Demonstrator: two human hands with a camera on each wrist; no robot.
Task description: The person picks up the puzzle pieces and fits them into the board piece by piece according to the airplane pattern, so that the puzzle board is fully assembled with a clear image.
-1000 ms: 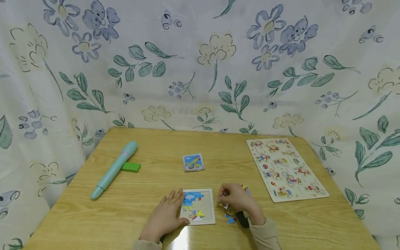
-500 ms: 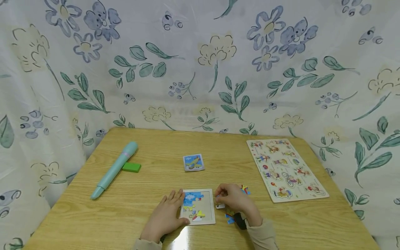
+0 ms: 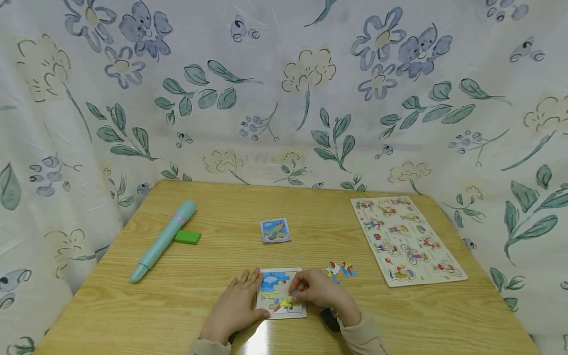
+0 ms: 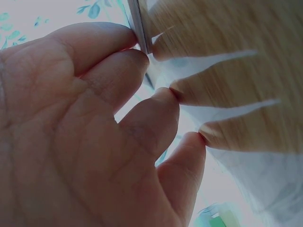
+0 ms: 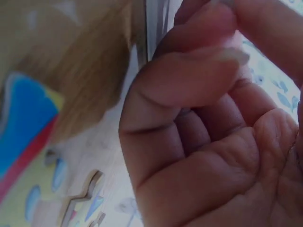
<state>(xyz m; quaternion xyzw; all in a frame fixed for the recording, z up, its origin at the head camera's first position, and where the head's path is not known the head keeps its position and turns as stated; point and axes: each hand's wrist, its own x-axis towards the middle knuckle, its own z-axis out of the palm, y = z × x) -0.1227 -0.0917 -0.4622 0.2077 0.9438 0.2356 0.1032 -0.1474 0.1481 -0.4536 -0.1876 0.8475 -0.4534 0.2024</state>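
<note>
A small wooden jigsaw tray [image 3: 284, 317] lies at the near middle of the table, partly filled with blue, yellow and white pieces. My left hand [image 3: 235, 306] rests along its left side, fingers extended at the edge and thumb at the near corner; in the left wrist view its fingertips [image 4: 163, 94] meet the tray edge and the table. Over the tray's right part, my right hand [image 3: 323, 291] pinches a puzzle piece [image 3: 294, 307] low in the lower right area, the fingertips covering part of it. In the right wrist view, the right fingers [image 5: 189, 80] are curled beside the tray's edge.
Several loose puzzle pieces [image 3: 348, 269] lie right of the tray, some behind the right hand. Beyond the tray is an airplane picture card [image 3: 275, 230]. A teal pen-shaped object [image 3: 164, 241] and green block [image 3: 188, 237] lie left; a wooden picture board [image 3: 370, 241] lies right.
My right hand has moved left from beside the loose pieces to over the tray, carrying a piece into its lower right area. My left hand has stayed in place.
</note>
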